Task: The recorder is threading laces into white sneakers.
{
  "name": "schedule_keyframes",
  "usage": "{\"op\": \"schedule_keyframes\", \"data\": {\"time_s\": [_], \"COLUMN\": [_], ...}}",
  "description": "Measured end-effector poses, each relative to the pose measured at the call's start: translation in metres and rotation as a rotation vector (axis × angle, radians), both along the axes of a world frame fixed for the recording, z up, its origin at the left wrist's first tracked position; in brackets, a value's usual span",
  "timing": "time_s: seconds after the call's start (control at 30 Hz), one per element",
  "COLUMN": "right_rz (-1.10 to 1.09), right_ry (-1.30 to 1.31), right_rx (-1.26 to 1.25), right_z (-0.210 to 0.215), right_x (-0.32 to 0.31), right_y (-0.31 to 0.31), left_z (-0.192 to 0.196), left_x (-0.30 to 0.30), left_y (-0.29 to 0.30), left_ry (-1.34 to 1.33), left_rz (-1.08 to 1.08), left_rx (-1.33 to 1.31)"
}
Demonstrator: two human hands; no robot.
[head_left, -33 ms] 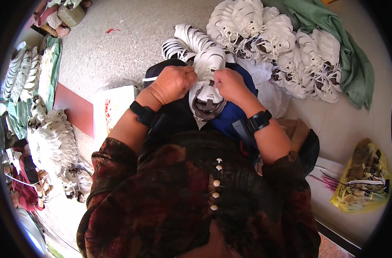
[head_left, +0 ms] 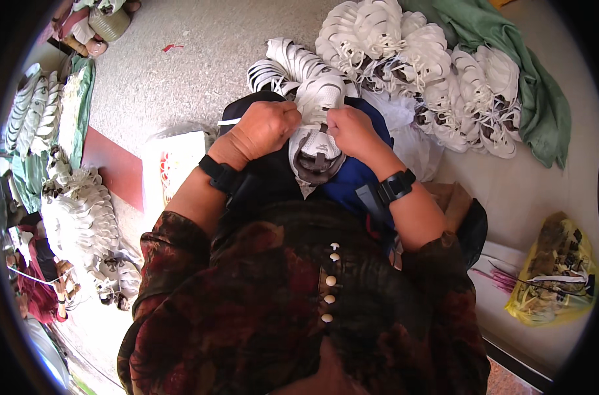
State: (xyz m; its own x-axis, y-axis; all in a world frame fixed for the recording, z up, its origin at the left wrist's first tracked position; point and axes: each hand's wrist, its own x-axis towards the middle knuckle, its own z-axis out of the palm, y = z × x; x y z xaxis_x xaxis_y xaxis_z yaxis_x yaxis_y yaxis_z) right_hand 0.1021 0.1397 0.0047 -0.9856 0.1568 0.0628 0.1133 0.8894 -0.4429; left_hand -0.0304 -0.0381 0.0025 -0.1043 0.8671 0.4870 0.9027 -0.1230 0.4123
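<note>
A white shoe upper (head_left: 316, 143) with a grey-brown collar lies across my lap, its toe pointing away from me. My left hand (head_left: 268, 126) is closed in a fist at the upper's left edge. On the opposite side my right hand (head_left: 353, 130) is also closed, its fingers pinched beside the lace opening. Whatever the fingers grip is hidden. A thin white strip (head_left: 229, 121) sticks out left of my left hand. Just beyond the toe lies a stack of white uppers (head_left: 289, 60) with dark gaps between them.
Bundles of white uppers (head_left: 378, 39) lie at the far right against a green cloth (head_left: 543, 99). More stacked uppers (head_left: 82, 217) stand on the left. A yellow plastic bag (head_left: 552, 276) sits at the right, and a white bag (head_left: 171, 161) near my left forearm.
</note>
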Motion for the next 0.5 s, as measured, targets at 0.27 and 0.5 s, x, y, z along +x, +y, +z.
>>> {"op": "schedule_keyframes", "data": {"time_s": [0.27,0.5], "right_rz": [-0.267,-0.316], "right_ry": [0.236,-0.018], "right_rx": [0.215,-1.035], "right_z": [-0.009,-0.006], "right_x": [0.013,0.016], "right_y": [-0.010,0.015], "left_z": [-0.004,-0.008], "left_x": [0.007,0.007], "left_y": [0.004,0.007], "left_ry": [-0.166,-0.225], "left_rz": [0.077,0.107], "left_rx": [-0.087,-0.140]}}
